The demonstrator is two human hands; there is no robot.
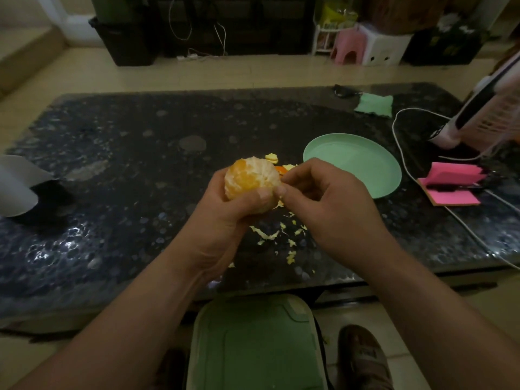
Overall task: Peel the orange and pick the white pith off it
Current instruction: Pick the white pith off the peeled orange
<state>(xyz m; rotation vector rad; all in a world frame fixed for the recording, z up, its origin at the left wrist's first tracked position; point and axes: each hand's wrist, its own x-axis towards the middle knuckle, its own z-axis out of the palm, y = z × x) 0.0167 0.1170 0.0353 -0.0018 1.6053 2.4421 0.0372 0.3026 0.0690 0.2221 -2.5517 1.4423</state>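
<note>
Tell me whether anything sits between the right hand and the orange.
Nothing visible does. The right hand pinches at the right edge of the orange; the left hand grips it from below, thumb across its lower front.

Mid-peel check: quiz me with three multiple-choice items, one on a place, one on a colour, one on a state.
1. From the orange, the green plate lies: A) left; B) right, on the table; C) on the floor.
2. The notepad at the table's right edge is: A) pink; B) blue; C) white.
3. The orange is: A) unpeeled; B) peeled, held in the left hand; C) in segments on the plate.
Key: 1 B, the plate sits on the table past the right hand; 2 A, its sheets are pink; 3 B, bare flesh shows while the right hand pinches the pith.
</note>
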